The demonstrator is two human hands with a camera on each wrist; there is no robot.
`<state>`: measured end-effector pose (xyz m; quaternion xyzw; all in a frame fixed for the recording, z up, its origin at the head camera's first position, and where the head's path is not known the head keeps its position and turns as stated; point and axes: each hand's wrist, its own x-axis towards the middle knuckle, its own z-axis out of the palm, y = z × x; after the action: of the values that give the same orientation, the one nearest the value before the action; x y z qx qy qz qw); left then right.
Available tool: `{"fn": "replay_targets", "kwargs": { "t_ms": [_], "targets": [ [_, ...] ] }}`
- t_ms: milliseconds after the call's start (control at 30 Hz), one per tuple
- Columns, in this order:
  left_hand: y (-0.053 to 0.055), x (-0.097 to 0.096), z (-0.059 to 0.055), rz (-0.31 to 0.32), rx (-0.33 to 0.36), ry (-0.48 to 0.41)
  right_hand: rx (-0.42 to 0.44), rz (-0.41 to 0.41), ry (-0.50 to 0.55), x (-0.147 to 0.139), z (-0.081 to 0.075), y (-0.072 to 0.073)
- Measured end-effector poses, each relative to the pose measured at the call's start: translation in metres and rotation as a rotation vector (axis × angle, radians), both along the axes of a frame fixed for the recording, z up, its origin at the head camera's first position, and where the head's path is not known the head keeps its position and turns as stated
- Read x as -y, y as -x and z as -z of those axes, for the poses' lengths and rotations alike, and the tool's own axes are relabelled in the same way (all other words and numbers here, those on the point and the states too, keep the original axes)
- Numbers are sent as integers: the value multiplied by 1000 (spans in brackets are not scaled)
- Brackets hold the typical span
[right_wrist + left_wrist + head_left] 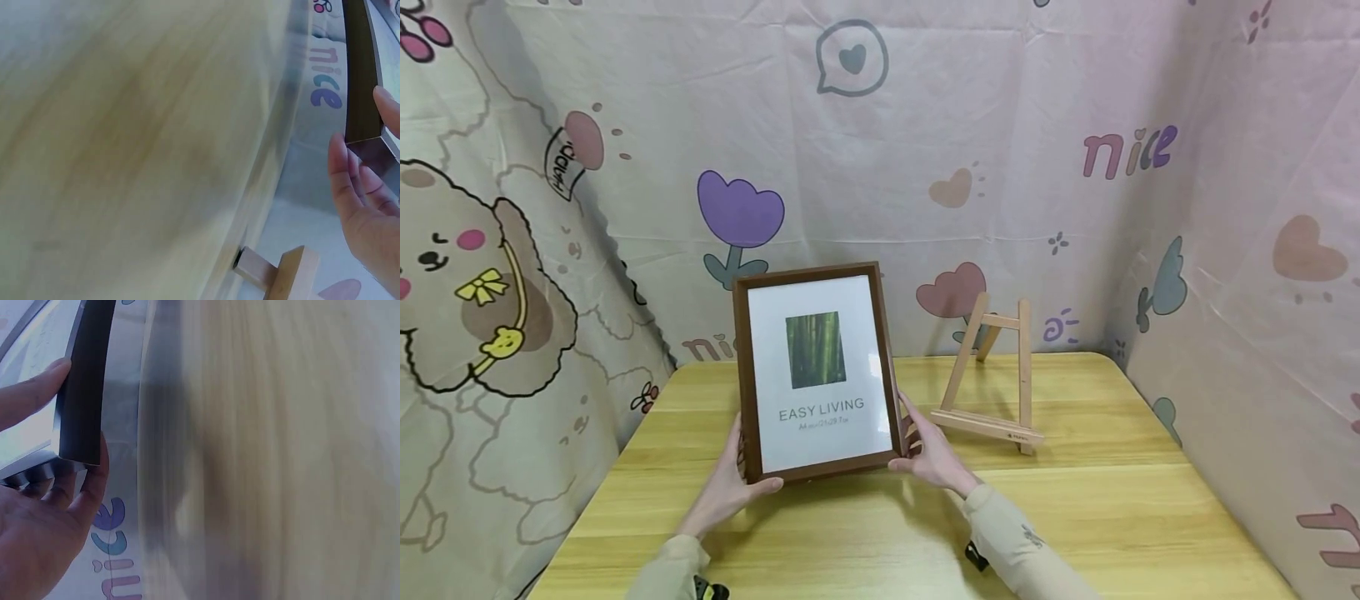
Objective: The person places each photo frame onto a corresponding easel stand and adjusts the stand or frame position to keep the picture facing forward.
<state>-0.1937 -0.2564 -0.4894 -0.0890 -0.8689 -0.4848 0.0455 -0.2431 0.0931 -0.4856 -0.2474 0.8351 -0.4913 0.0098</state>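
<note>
A brown picture frame [747, 375] is held up by both hands above the wooden table, tilted slightly to one side. Behind its glass a white sheet shows a green bamboo picture [816, 350] and the words EASY LIVING. My left hand [733, 483] grips the lower left corner, thumb over the front edge and fingers behind and below. At the lower right corner my right hand [936, 454] grips the same way. Both wrist views show the frame's dark side [87, 387] between thumb and fingers. A small wooden easel [988, 425] stands just right of the right hand, its ledge facing front.
The light wooden table [1112, 517] runs back to a printed cloth backdrop [865, 150]. Cloth also hangs along the left and right sides. In the right wrist view, part of the easel [290, 275] appears at the lower edge.
</note>
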Motion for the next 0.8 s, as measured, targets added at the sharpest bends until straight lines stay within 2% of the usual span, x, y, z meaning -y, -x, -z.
{"fn": "replay_targets", "kwargs": {
  "t_ms": [233, 400, 567, 800],
  "targets": [
    [7, -9, -3, 28, -31, -80, -49, 65, 0, -8, -2, -1],
    [14, -16, -7, 25, -85, -48, -30, 82, 39, -15, -6, -2],
    [21, -25, -10, 34, -104, -46, -36, 91, 81, -24, -9, -2],
    [33, -40, -14, 68, -116, -81, -79, 162, 43, -40, -14, -2]
  ]
}}
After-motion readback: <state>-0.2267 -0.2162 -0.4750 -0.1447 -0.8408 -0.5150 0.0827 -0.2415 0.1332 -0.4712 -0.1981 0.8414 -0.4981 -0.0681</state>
